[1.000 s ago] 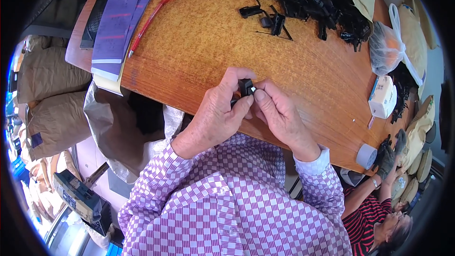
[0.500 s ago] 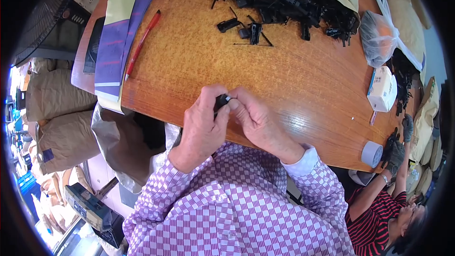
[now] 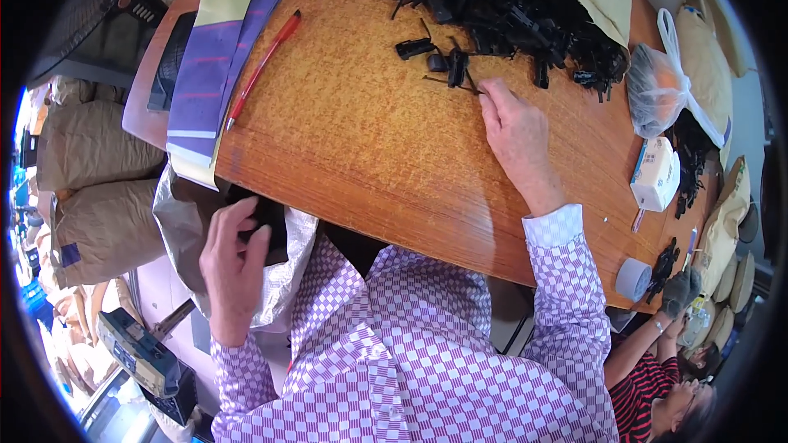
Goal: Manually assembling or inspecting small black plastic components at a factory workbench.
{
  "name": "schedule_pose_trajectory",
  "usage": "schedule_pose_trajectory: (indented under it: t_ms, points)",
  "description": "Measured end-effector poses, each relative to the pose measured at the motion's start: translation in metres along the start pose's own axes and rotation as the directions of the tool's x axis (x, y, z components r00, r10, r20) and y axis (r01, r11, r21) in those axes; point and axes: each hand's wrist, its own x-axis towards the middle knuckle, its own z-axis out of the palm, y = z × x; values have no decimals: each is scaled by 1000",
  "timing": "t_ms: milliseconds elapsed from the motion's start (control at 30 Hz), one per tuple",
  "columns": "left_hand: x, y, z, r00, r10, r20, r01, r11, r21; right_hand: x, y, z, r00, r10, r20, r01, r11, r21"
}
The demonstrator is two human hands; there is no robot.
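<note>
My right hand (image 3: 519, 133) reaches over the table to a few small black plastic parts (image 3: 457, 68) lying apart from a heap. Its fingertips are at the end of a thin black strip (image 3: 471, 79); fingers and thumb look apart, and I see nothing gripped. A large heap of similar black parts (image 3: 513, 20) lies behind them. My left hand (image 3: 232, 267) is below the table edge at the left, over the mouth of a silvery sack (image 3: 293, 258). Its fingers are spread with nothing visible in them. The sack's inside is dark.
On the table (image 3: 353, 139) lie a red pen (image 3: 264, 70) and purple-and-yellow papers (image 3: 205, 74). To the right are a knotted plastic bag (image 3: 657, 90), a tissue pack (image 3: 657, 172) and a tape roll (image 3: 633, 280). A gloved co-worker (image 3: 644, 385) sits at the right corner.
My hands have parted. The small black piece they held is no longer visible. The left hand went down left to the sack, the right forward to the loose parts.
</note>
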Motion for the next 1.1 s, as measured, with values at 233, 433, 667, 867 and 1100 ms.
schedule_pose_trajectory:
  t_ms: [233, 433, 667, 867, 1100]
  points:
    - [62, 62, 42, 873, 188, 451, 343, 423, -839, -20, -34, -11, 985, 160, 69, -171, 817, 551]
    - [91, 70, 83, 811, 365, 457, 491, 0, -871, -34, -64, -29, 949, 23, 316, -221, 762, 609]
    - [79, 65, 94, 776, 437, 454, 568, -173, -805, -47, -66, -24, 939, -23, 344, -227, 711, 666]
    - [73, 83, 92, 774, 334, 537, 578, -28, -816, -58, -54, -18, 953, -31, 300, -175, 755, 633]
    - [66, 110, 92, 809, 322, 491, 443, 213, -871, -68, -53, -33, 948, 111, 298, -297, 645, 704]
